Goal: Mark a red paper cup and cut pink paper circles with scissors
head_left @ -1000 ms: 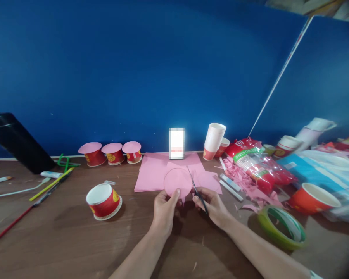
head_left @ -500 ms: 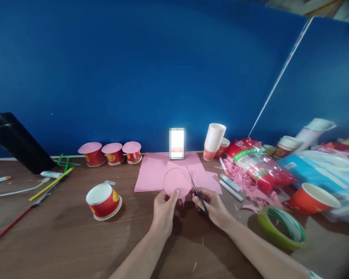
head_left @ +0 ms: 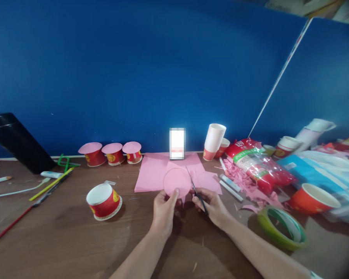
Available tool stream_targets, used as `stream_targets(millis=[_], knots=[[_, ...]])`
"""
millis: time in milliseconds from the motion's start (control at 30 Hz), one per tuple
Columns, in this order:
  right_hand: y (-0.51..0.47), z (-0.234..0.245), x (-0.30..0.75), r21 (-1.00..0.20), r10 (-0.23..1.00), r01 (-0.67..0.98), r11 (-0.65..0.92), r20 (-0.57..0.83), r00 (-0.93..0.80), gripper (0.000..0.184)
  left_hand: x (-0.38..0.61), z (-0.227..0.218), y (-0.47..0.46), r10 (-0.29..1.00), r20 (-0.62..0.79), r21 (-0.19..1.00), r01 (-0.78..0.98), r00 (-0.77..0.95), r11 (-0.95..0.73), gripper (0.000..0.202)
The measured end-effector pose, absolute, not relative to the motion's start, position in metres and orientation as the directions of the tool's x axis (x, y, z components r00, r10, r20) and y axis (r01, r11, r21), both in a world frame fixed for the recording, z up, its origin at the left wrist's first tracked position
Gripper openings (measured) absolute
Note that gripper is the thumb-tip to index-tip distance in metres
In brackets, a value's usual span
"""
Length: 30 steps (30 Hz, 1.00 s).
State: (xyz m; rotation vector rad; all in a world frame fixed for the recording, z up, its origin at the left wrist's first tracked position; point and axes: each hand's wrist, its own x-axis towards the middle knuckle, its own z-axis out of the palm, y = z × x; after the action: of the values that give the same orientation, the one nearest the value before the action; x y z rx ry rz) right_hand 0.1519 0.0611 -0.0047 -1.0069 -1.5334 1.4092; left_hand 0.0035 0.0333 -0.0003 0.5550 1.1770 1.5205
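Note:
My left hand (head_left: pixel 166 209) pinches a round pink paper disc (head_left: pixel 176 181) at its lower edge, thumb on top. A darker line runs round the disc's rim. In my right hand (head_left: pixel 211 205) is a pair of scissors (head_left: pixel 198 195), its blades pointing up and away, close beside the disc's right edge. The fingers partly hide the scissor handles, and a small pink strip hangs below the disc. Behind both hands lie pink paper sheets (head_left: pixel 151 172). Left of my left hand stands an upside-down red paper cup piece (head_left: pixel 103 207) with a frilled rim.
Three red cups (head_left: pixel 113 155) topped with pink discs line the wall. On the right are stacked paper cups (head_left: pixel 215 141), a red plastic bag (head_left: pixel 258 164), pink scraps (head_left: pixel 244 182), an orange cup (head_left: pixel 312 199) and a tape roll (head_left: pixel 282 228). A black bottle (head_left: pixel 20 143) leans at left.

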Motion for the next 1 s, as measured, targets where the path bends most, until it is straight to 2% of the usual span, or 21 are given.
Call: stream_targets(millis=[567,867,1000], knots=[[0.0602,-0.0054,0.1535,-0.997,0.909,-0.005,0.078,0.073,-0.410,0.031,0.0011,-0.0076,0.0349,0.933,-0.194,0.898,-0.438,-0.302,0.045,0.034],[0.0604,-0.0047,0.1530,-0.997,0.915,0.009,0.080,0.070,-0.397,0.034,0.0013,-0.0096,0.0360,0.935,-0.171,0.898,-0.440,-0.311,0.018,0.035],[0.0611,-0.0050,0.1530,-0.996,0.917,0.013,0.084,0.073,-0.392,0.035,0.0019,-0.0079,0.0355,0.931,-0.206,0.886,-0.462,-0.300,0.048,0.036]])
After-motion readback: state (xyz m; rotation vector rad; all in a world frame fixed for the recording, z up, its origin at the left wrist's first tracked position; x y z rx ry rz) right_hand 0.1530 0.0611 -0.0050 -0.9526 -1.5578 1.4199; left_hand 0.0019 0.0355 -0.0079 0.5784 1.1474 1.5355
